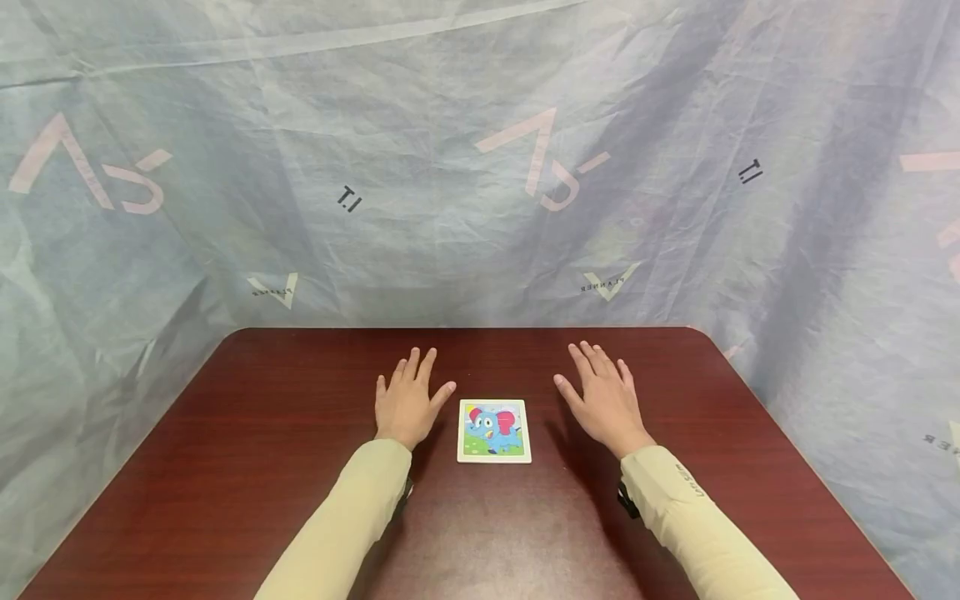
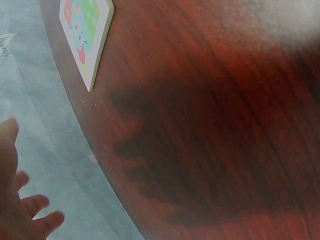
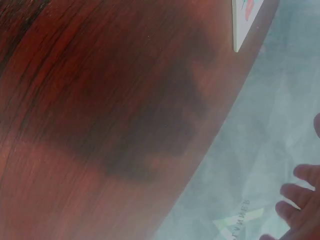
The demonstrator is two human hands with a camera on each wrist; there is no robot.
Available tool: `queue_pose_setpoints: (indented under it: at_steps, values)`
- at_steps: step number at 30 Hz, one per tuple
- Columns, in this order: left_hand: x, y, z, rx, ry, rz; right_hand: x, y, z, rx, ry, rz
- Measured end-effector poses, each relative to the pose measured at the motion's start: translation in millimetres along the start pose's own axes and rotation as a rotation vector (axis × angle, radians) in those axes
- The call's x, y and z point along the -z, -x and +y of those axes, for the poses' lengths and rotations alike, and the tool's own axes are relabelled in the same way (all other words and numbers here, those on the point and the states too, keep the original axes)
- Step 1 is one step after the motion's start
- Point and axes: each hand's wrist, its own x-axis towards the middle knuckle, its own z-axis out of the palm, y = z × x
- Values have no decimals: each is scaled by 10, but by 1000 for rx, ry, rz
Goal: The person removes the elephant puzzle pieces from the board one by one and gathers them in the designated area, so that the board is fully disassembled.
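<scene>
Flat on the table lies a small square picture puzzle (image 1: 494, 458) with a pale frame and a blue elephant with pink ears. My left hand (image 1: 408, 404) hovers over the table to its left, fingers spread and holding nothing. To the right of the puzzle, my right hand (image 1: 606, 406) is likewise raised above the surface with straight fingers and nothing in it. Both wrist views show the hand's shadow on the wood, apart from the fingers. The puzzle's edge (image 2: 101, 47) appears at the top of the left wrist view, and its corner (image 3: 239, 35) in the right wrist view.
The dark red wooden table (image 1: 495, 533) has rounded far corners. A grey-blue fabric sheet (image 1: 435, 167) with printed letters hangs behind it and along both sides, close to the table's edges.
</scene>
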Motion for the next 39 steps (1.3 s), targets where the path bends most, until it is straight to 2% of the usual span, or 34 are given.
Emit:
queue_pose_setpoints:
  at_steps: [6, 10, 18, 27, 39]
  values:
    - [1, 9, -7, -41, 3, -6, -13, -24, -3, 64, -16, 74]
    - [13, 13, -7, -68, 4, -33, -30, -47, -17, 85, -50, 80]
    - [-9, 5, -18, -110, 58, -146, -37, -55, -71, 39, -230, -17]
    - [-24, 21, 9, -85, 62, -222, -112, -109, -103, -2, -389, -163]
    - [-83, 40, 8, -103, 155, -362, -187, -166, -171, -35, -479, -268]
